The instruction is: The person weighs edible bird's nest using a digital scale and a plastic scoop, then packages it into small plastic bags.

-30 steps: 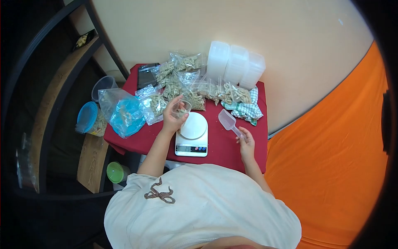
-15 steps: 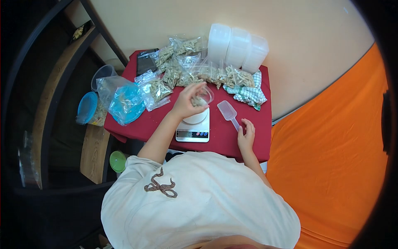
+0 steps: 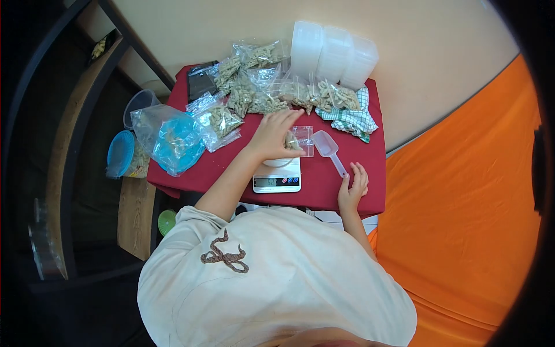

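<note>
My left hand is over the digital kitchen scale, its thumb and fingers curved around a small clear plastic bag. Pale stick-like pieces show in the bag beside my palm, and the hand hides part of it. Digits that look like 52 stand on the scale's display. To the right, a clear plastic scoop lies on the red cloth. My right hand rests by the end of its handle, fingers loosely apart, thumb at or near the handle tip.
Several filled bags of pale sticks lie along the back. Stacked clear containers stand against the wall beside a checked cloth. A blue lid under plastic is at the left, near a lidded tub on the shelf.
Digits now show on the scale's display. The bag in my left hand has turned so its clear flat end points right. The whole view has shifted slightly; my right hand stays beside the scoop.
</note>
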Tool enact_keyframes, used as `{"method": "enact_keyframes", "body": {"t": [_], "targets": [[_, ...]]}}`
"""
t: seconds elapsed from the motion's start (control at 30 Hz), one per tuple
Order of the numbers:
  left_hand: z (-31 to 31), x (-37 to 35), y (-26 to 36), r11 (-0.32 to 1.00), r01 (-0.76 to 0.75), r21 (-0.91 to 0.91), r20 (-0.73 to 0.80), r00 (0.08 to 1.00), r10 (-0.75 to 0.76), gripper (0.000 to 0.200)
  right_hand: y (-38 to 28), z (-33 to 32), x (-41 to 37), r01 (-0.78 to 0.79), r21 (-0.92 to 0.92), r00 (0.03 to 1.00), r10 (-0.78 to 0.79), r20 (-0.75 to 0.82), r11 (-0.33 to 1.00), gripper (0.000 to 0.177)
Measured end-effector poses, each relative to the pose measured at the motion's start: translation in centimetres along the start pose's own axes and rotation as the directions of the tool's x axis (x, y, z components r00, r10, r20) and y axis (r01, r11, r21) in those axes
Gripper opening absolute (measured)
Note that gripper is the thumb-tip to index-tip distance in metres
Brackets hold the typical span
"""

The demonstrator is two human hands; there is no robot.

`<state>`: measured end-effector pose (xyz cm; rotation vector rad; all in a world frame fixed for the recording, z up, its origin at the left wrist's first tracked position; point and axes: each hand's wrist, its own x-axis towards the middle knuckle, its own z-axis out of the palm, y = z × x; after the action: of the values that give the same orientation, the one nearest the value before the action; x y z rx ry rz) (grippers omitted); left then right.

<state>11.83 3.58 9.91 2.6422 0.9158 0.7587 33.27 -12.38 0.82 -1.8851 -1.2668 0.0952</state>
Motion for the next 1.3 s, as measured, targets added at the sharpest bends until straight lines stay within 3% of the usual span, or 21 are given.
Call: {"method": "enact_keyframes", "body": {"t": [0.2, 0.27, 0.57, 0.7, 0.77, 0.8, 0.83, 0.87, 0.9, 0.93, 0.97, 1.0, 1.03, 1.07, 1.1, 1.13, 1.17, 1.2, 1.27, 1.3], "targets": [[-0.7, -6.2, -4.5, 0.984, 0.073, -0.163, -0.211, 0.972, -0.107, 0.087, -0.8, 0.2, 0.0, -0.156, -0.059, 0.98, 0.147, -0.132, 0.986, 0.049], [-1.0, -8.6, -5.1, 0.985, 0.071, -0.159, -0.222, 0.969, -0.106, 0.086, -0.5, 0.4, -0.1, -0.163, -0.089, 0.983, 0.153, -0.104, 0.983, 0.055], [-0.6, -15.3, -7.3, 0.967, 0.25, 0.051, -0.014, 0.968, -0.249, 0.077, -0.9, 0.9, 0.0, -0.218, -0.19, 0.974, 0.202, -0.102, 0.957, 0.062], [-1.0, -14.9, -7.0, 0.966, 0.211, 0.151, 0.049, 0.974, -0.221, 0.077, -1.6, 0.9, -0.3, -0.225, -0.208, 0.972, 0.205, -0.112, 0.952, 0.063], [-1.2, -14.8, -7.2, 0.989, 0.136, -0.065, -0.025, 0.99, -0.138, 0.073, -1.9, 0.9, -0.5, -0.117, -0.24, 0.984, 0.079, -0.161, 0.964, 0.066], [-1.3, -14.3, -7.0, 0.99, 0.129, -0.065, -0.034, 0.991, -0.131, 0.073, -2.7, 0.8, -0.3, -0.112, -0.24, 0.983, 0.072, -0.17, 0.964, 0.066], [-1.5, -13.6, -6.3, 0.946, 0.079, -0.313, -0.121, 0.985, -0.123, 0.071, -4.6, 0.7, -0.2, 0.044, -0.162, 0.982, -0.073, -0.176, 0.986, 0.068], [-1.7, -12.9, -5.5, 0.844, 0.004, -0.537, -0.204, 0.97, -0.134, 0.069, -6.7, 0.6, -0.3, 0.202, -0.085, 0.958, -0.215, -0.191, 0.976, 0.069], [-1.9, -11.6, -4.3, 0.844, -0.002, -0.536, -0.209, 0.969, -0.131, 0.069, -9.7, 0.2, 0.2, 0.336, -0.006, 0.919, -0.329, -0.217, 0.942, 0.073], [-2.1, -9.8, -2.6, 0.646, -0.087, -0.758, -0.258, 0.95, -0.176, 0.068, -13.2, -0.1, 0.4, 0.34, -0.006, 0.917, -0.333, -0.22, 0.941, 0.073], [-2.3, -8.0, -1.0, 0.391, -0.184, -0.902, -0.29, 0.928, -0.233, 0.067, -16.7, -0.1, 0.7, 0.551, 0.091, 0.8, -0.494, -0.34, 0.829, 0.072], [-2.4, -6.4, 0.5, 0.23, -0.131, -0.964, -0.198, 0.935, -0.294, 0.074, -18.5, 0.0, 1.0, 0.737, 0.157, 0.642, -0.607, -0.469, 0.658, 0.071], [-2.0, -5.1, 2.3, 0.114, -0.146, -0.983, -0.172, 0.948, -0.269, 0.074, -18.7, 0.4, 1.3, 0.86, -0.024, 0.449, -0.777, -0.442, 0.51, 0.075], [-1.2, -4.6, 4.3, 0.118, -0.124, -0.985, -0.143, 0.977, -0.161, 0.074, -18.8, 0.9, 1.5, 0.928, -0.194, 0.231, -0.899, -0.372, 0.319, 0.079], [-1.6, -4.2, 6.0, 0.128, -0.134, -0.983, -0.154, 0.975, -0.161, 0.074, -17.9, 0.6, 2.0, 0.912, -0.078, 0.4, -0.915, -0.054, 0.403, 0.073], [-2.9, -3.4, 7.9, 0.099, -0.275, -0.956, -0.272, 0.961, 0.042, 0.077, -17.4, 0.8, 2.3, 0.917, -0.081, 0.387, -0.92, -0.063, 0.391, 0.073], [-4.6, -2.7, 9.4, 0.044, -0.411, -0.911, -0.39, 0.889, 0.24, 0.081, -16.7, 1.0, 2.6, 0.666, 0.157, 0.746, -0.644, -0.171, 0.729, 0.068], [-6.1, -2.4, 10.1, 0.049, -0.461, -0.886, -0.445, 0.876, 0.189, 0.084, -15.5, 1.1, 3.1, 0.281, 0.411, 0.959, -0.239, -0.15, 0.867, 0.064], [-5.2, -1.4, 8.5, 0.281, -0.743, -0.607, -0.541, 0.646, 0.539, 0.082, -7.5, 1.3, 4.9, -0.071, 0.53, 0.994, 0.107, -0.037, 0.845, 0.062], [-4.4, -1.1, 8.5, 0.389, -0.81, -0.439, -0.538, 0.583, 0.609, 0.081, -11.0, -0.4, 4.2, -0.191, 0.971, 0.935, 0.329, 0.134, 0.145, 0.064]]}}
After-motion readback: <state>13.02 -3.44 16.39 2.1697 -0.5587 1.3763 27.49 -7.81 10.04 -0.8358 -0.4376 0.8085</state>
